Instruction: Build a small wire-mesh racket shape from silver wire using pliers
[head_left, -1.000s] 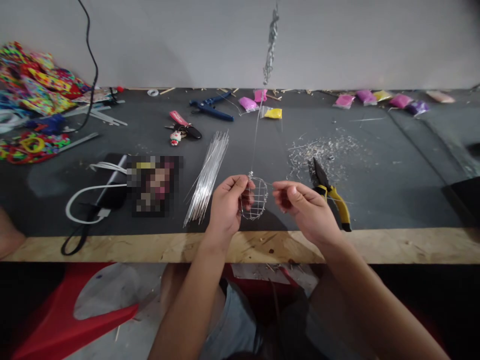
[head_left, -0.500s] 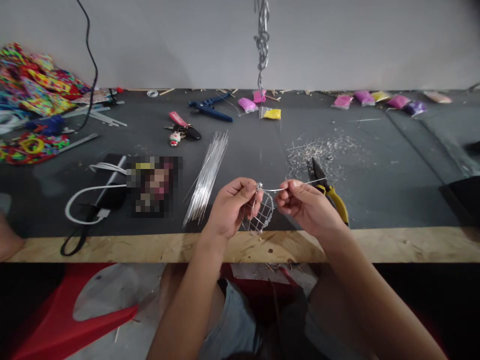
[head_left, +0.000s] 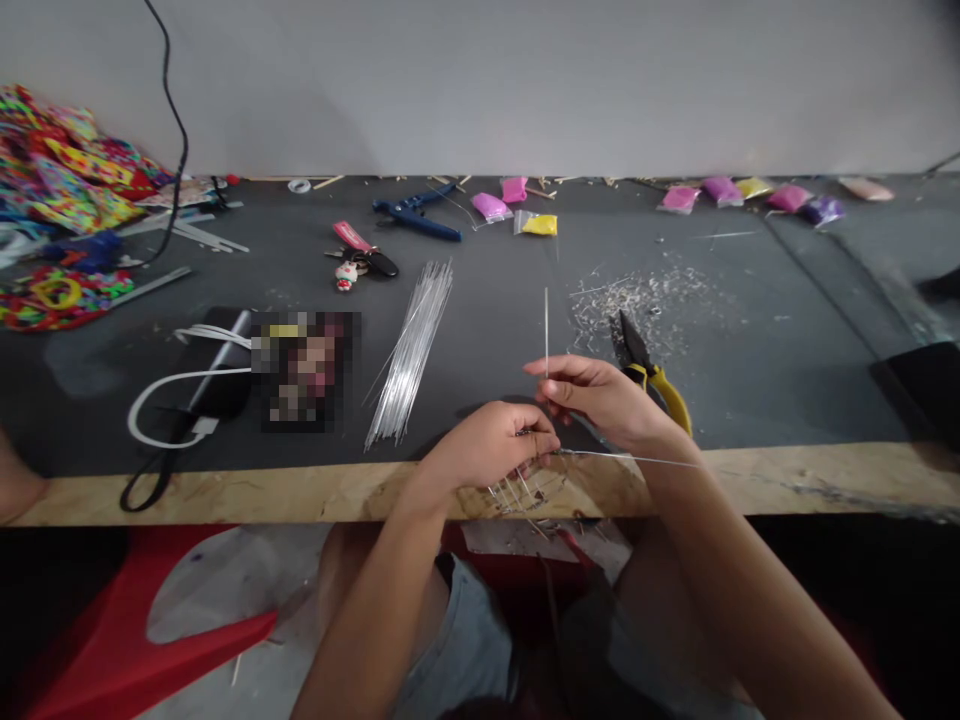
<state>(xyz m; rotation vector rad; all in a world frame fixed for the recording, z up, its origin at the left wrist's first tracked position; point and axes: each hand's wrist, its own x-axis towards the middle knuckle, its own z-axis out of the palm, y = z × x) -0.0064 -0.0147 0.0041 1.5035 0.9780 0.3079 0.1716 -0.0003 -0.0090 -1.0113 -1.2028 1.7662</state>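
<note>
My left hand [head_left: 491,440] is closed on a small rounded wire mesh [head_left: 521,490] above the wooden table edge; its fingers hide part of the mesh. A thin wire [head_left: 630,457] runs right from the left fingertips and passes by my right forearm. Close by, my right hand [head_left: 600,395] pinches a silver wire [head_left: 546,330] that points upward; its lower end is hidden by the fingers. Yellow-handled pliers [head_left: 651,375] lie just right of the right hand, jaws pointing away from me. Left of my hands lies a bundle of straight silver wires [head_left: 412,355].
Metal clippings [head_left: 637,300] are scattered beyond the pliers. A blue hand tool [head_left: 416,215], keys [head_left: 360,262] and small coloured packets [head_left: 540,224] lie farther back. At left are a white cable [head_left: 150,385] and colourful material [head_left: 82,160]. A blurred chain-like strand [head_left: 862,497] crosses the front edge.
My left hand has moved lower with the mesh, which has turned. The wire in my right hand has gone from level to upright. The chain-like strand has swung from top centre to the right.
</note>
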